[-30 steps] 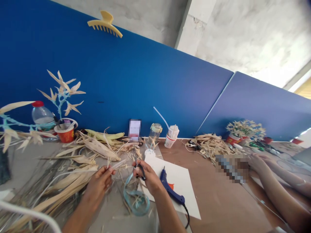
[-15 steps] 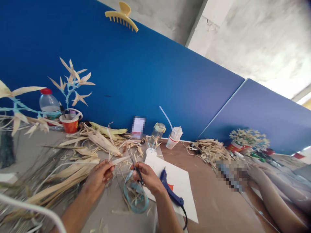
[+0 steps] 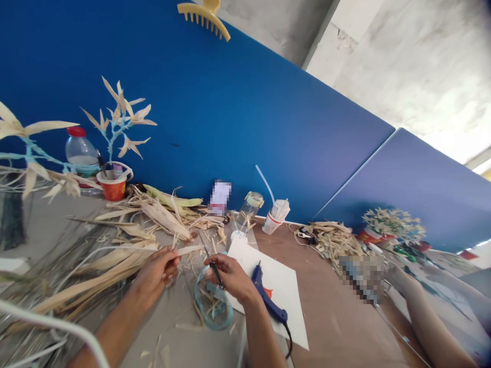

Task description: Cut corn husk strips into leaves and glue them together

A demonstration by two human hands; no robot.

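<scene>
Pinched in the fingers of my left hand (image 3: 160,268) is a pale strip of corn husk (image 3: 191,249) that points to the right. My right hand (image 3: 230,276) grips black-handled scissors (image 3: 215,273), their blades slanting up and left close to the strip's tip. Whether the blades touch the strip I cannot tell. Below my right hand lies a loop of light blue tape (image 3: 214,323), with husk scraps inside it. Dried corn husks (image 3: 161,212) are heaped beyond my left hand, and long husk leaves (image 3: 103,286) spread to its left.
A blue glue gun (image 3: 264,294) rests on white board (image 3: 291,286), right of my right forearm. Behind stand a glass jar (image 3: 251,204), a paper cup (image 3: 273,223) and a red cup (image 3: 114,190). Husk flowers on blue stems (image 3: 115,130) rise at left. Another person's arm (image 3: 422,312) is at right.
The view has shifted slightly. My left hand still holds the husk strip, which now shows broader and flatter. The scissors stay near its tip. The other person's hands at right have moved a little.
</scene>
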